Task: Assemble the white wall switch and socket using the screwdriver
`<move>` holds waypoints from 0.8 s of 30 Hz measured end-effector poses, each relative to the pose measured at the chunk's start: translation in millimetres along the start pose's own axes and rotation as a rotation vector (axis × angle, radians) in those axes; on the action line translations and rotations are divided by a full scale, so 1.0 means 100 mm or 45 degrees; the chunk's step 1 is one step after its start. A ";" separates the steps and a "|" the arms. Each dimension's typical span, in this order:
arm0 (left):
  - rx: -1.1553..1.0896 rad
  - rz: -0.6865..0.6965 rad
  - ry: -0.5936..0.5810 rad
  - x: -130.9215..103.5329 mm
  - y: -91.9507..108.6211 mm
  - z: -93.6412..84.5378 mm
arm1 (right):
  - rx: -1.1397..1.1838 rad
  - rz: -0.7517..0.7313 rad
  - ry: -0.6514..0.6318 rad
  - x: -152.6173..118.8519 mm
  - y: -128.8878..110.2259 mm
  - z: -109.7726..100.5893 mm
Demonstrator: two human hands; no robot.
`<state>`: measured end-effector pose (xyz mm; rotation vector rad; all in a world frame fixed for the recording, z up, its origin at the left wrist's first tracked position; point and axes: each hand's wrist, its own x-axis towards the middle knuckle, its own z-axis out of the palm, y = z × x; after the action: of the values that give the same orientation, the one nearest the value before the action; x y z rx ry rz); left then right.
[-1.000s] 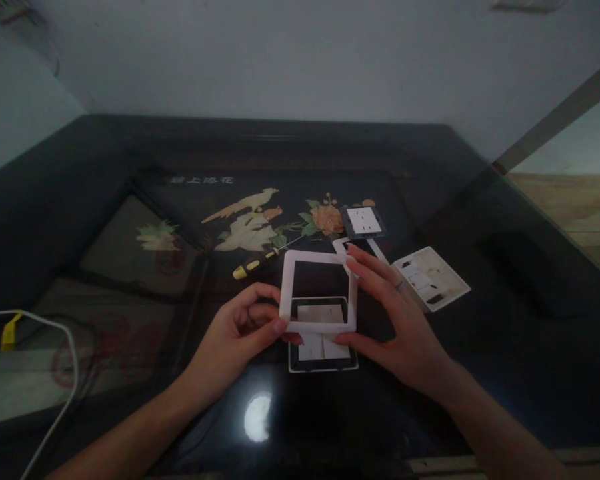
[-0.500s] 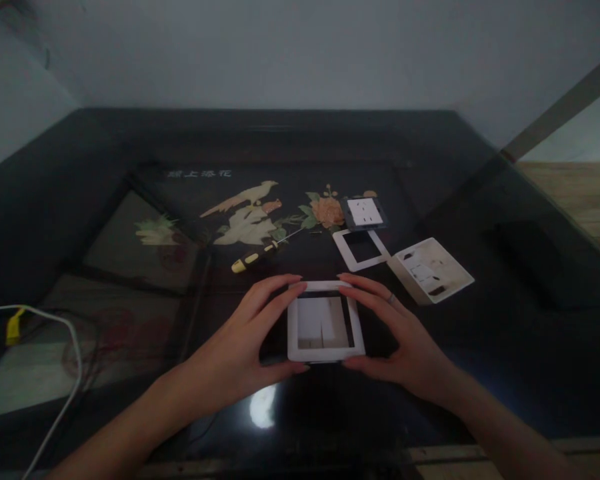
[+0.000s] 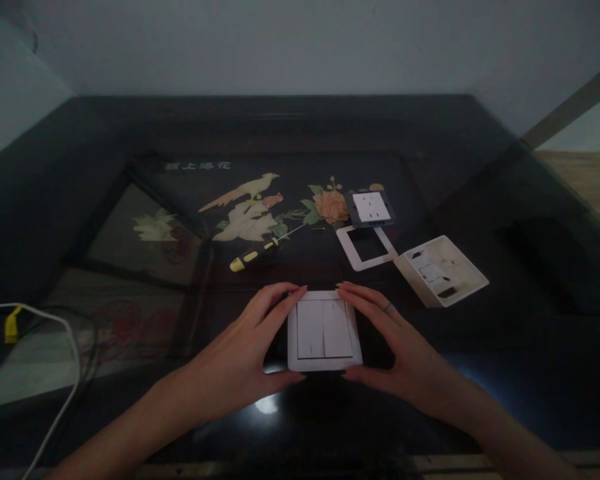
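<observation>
A white two-rocker wall switch (image 3: 324, 330) lies near the table's front, its frame around the rockers. My left hand (image 3: 265, 337) grips its left side, fingers at the top corner and thumb at the bottom one. On the opposite side my right hand (image 3: 385, 337), with a ring on one finger, holds the right corners in the same way. Beyond them is a screwdriver (image 3: 255, 255) with a yellow and black handle. A second white frame (image 3: 353, 252) lies to the right, with a socket insert (image 3: 371, 208) touching or close to its far edge.
An open white mounting box (image 3: 443, 270) stands right of the loose frame. A small screw (image 3: 319, 229) lies by the screwdriver's tip. At left a white cable (image 3: 75, 360) with a yellow tag (image 3: 11, 325) crosses the glossy black table (image 3: 260, 133), which bears a bird and flower picture.
The frame in my hands has come down onto the switch, and the rockers now fill its opening. Both hands keep their hold at the corners. The view has shifted slightly.
</observation>
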<state>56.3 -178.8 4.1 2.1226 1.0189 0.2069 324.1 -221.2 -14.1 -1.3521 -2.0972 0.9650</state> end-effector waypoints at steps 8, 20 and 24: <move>-0.068 -0.064 -0.037 0.04 0.02 0.01 | 0.085 0.107 -0.051 0.02 -0.02 0.00; -0.019 -0.020 0.007 0.06 0.01 0.02 | 0.134 0.085 -0.031 0.04 -0.01 0.00; -0.021 -0.015 0.011 0.06 0.01 0.02 | 0.086 0.045 -0.025 0.06 0.00 0.00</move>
<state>61.7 -175.9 2.7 2.1021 1.0310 0.2177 321.7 -215.8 -14.1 -1.3554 -2.0425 1.0582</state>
